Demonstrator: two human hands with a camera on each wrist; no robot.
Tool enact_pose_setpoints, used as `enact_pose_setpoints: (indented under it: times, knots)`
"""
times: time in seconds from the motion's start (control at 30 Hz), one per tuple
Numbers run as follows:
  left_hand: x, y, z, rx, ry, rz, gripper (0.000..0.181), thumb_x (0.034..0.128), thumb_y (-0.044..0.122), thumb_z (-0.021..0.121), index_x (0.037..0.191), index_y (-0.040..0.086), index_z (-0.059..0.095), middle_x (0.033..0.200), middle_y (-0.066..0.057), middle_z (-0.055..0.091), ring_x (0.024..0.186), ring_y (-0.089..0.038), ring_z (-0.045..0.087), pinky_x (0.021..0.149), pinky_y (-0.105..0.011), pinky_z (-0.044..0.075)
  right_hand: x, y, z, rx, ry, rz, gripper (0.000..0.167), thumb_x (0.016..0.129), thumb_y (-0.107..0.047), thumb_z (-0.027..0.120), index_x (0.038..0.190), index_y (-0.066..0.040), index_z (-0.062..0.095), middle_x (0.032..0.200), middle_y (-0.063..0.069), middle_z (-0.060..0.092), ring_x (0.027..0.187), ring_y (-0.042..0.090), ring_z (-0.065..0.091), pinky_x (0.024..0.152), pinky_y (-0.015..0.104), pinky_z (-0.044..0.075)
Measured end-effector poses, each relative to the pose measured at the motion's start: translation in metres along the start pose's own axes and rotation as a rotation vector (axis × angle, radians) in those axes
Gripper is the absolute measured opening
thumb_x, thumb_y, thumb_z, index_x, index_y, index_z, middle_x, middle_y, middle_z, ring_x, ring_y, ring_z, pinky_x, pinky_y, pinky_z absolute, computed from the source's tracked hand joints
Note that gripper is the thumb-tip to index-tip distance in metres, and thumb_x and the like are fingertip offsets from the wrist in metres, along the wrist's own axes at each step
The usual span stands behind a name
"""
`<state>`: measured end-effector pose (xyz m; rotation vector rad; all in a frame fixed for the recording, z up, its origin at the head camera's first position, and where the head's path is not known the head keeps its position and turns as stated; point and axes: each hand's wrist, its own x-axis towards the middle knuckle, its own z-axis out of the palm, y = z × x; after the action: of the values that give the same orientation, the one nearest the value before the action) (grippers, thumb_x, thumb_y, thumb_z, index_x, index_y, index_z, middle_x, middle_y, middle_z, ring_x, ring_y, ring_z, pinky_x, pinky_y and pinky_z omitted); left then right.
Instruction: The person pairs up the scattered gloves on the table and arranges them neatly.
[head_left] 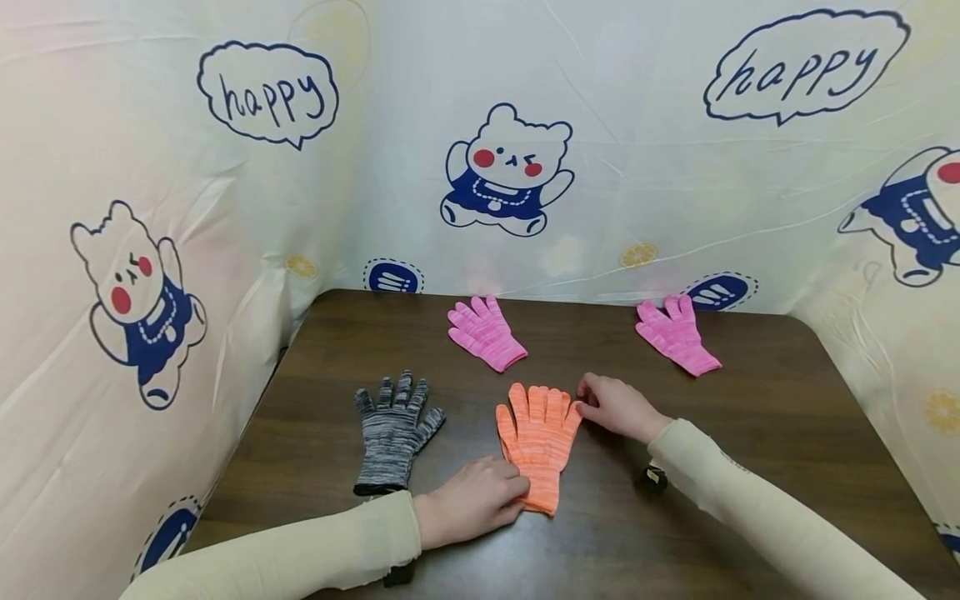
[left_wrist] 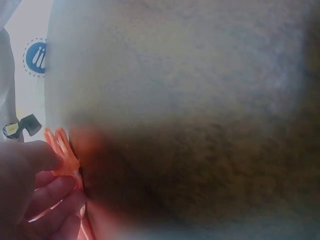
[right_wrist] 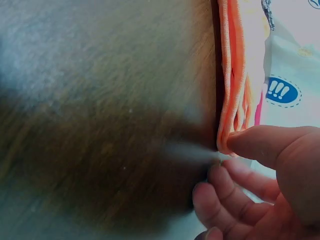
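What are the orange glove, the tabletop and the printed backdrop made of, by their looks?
Orange glove: apparently a matte knit, fibre uncertain; its streaked yarn shows. Tabletop: wood or wood-look laminate, with dark grain and a soft sheen. Printed backdrop: a thin, slightly shiny sheet, fabric or plastic, judging by its creases.

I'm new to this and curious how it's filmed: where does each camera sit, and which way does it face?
Head: worn on the head, looking forward and down at the table, orange glove and cloth; the left hand, right hand and both sleeves show.
Left wrist: worn there, looking past the left hand's fingers, lower left, towards glove and table.
Right wrist: worn there, looking past the right hand's thumb and fingers, lower right, towards glove and table.
Shared: both wrist views show the orange glove nearly side-on.
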<state>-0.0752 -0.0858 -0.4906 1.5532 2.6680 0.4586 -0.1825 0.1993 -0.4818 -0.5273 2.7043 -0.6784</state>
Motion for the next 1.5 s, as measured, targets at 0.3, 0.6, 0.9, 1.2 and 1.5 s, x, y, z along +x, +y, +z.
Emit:
enact_pose_setpoints:
  times: [0.3, 0.6, 0.9, 1.2, 1.5]
  knots:
    - [0.0007, -0.0016, -0.0034, 0.092, 0.1, 0.07, 0.008, 0.0991, 0.022, 0.069, 0.096, 0.021, 0.062, 0.085, 0.009, 0.054, 0.073, -0.006, 0.052, 0.067, -0.022, 0.033, 0.0034, 0.0, 0.0033, -0.006, 0.003, -0.047, 0.006, 0.1, -0.014, 0.069, 0.098, -0.012, 0.064, 0.081, -0.001, 0.058, 0.071, 0.014, 0.052, 0.065, 0.031, 0.047]
    - [0.0014, -0.0029, -0.0034, 0.171, 0.032, 0.063, 0.007, 0.0983, 0.018, 0.068, 0.105, 0.019, 0.066, 0.094, 0.005, 0.058, 0.081, -0.01, 0.057, 0.065, -0.023, 0.046, 0.0061, -0.0004, 0.0062, 0.0, -0.001, -0.04, 0.007, 0.101, -0.015, 0.068, 0.101, -0.011, 0.062, 0.083, 0.001, 0.057, 0.074, 0.016, 0.053, 0.067, 0.032, 0.048]
    - [-0.0016, -0.0012, 0.0017, 0.246, 0.092, 0.005, 0.008, 0.0938, 0.015, 0.07, 0.1, 0.016, 0.065, 0.091, 0.002, 0.058, 0.078, -0.015, 0.057, 0.06, -0.027, 0.048, 0.005, -0.0004, 0.0046, -0.006, -0.004, -0.022, 0.007, 0.101, -0.014, 0.068, 0.101, -0.011, 0.061, 0.084, 0.001, 0.057, 0.074, 0.017, 0.053, 0.067, 0.033, 0.05]
    - [-0.0016, -0.0011, 0.0001, 0.187, 0.003, -0.018, 0.008, 0.0973, 0.014, 0.068, 0.104, 0.015, 0.065, 0.094, 0.001, 0.057, 0.078, -0.012, 0.054, 0.062, -0.024, 0.047, 0.0029, 0.0032, 0.0057, -0.008, 0.0, -0.044, 0.006, 0.101, -0.013, 0.067, 0.1, -0.011, 0.062, 0.083, 0.001, 0.057, 0.074, 0.016, 0.053, 0.067, 0.032, 0.049]
    - [-0.002, -0.0022, 0.0007, 0.1, -0.013, 0.007, 0.008, 0.0965, 0.014, 0.068, 0.103, 0.016, 0.063, 0.093, 0.003, 0.053, 0.079, -0.009, 0.05, 0.061, -0.021, 0.041, 0.0016, 0.0039, 0.0069, 0.004, -0.004, -0.024, 0.007, 0.101, -0.015, 0.068, 0.101, -0.011, 0.061, 0.083, 0.001, 0.056, 0.074, 0.017, 0.053, 0.067, 0.032, 0.048]
